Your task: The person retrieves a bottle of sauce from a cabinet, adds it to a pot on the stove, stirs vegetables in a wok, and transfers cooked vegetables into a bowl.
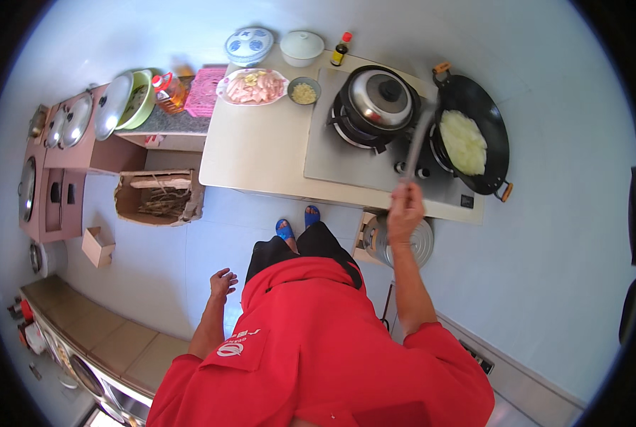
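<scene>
My right hand (405, 213) is closed around the handle of a long metal utensil (422, 136), blurred, its far end near the left rim of the wok; its kind I cannot tell. Pale green sliced vegetable lies in the black wok (489, 112) with wooden grips, on the right side of the gas stove (350, 165). Left of it, a dark pot with a metal lid (379, 96) sits on the other burner. Low at my left side hangs my left hand (223, 283), fingers apart, holding nothing.
On the counter (254, 155) are a plate of sliced raw meat (254, 88), a bowl of chopped pale pieces (304, 92), two lidded bowls and a sauce bottle (341, 49). A large metal container (422, 240) stands below the stove; a box of firewood (160, 197) is at left.
</scene>
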A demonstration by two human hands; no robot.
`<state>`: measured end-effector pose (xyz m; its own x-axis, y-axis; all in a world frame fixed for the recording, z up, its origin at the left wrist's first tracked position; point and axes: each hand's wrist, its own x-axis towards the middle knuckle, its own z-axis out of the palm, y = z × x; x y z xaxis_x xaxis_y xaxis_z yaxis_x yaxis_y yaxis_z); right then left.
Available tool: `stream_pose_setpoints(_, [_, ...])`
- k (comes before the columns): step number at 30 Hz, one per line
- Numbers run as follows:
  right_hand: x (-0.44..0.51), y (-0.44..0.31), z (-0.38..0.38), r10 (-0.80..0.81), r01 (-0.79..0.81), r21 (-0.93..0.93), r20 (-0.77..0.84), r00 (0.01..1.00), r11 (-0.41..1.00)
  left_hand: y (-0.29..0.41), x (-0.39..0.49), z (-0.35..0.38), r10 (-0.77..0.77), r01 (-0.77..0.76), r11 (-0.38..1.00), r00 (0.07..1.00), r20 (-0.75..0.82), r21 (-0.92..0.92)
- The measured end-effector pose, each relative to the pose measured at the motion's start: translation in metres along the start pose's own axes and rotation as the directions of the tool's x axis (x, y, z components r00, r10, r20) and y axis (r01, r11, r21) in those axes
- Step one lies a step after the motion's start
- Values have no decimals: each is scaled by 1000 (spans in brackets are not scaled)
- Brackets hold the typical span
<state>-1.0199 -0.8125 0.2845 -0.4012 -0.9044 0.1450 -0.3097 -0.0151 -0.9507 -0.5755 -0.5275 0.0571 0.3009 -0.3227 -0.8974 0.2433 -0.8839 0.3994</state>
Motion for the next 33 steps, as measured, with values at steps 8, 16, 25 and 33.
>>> stream_pose_setpoints(8, [-1, 85, 153, -52, 106, -131, 363, 930, 986, -23, -37, 10, -39, 23, 988, 994, -105, -150])
stream_pose_setpoints(16, [15, 106, 215, -14, 143, -274, 423, 906, 951, -41, -72, 26, -112, 66, 971, 974, -196, -228])
stream_pose_setpoints(25, [50, 121, 198, -149, 318, -240, 532, 833, 917, -46, -83, 66, -129, 63, 949, 972, -198, -310])
stream_pose_setpoints(33, [58, 148, 166, -122, 342, -297, 570, 813, 891, -17, -85, 89, -108, 46, 951, 975, -192, -304])
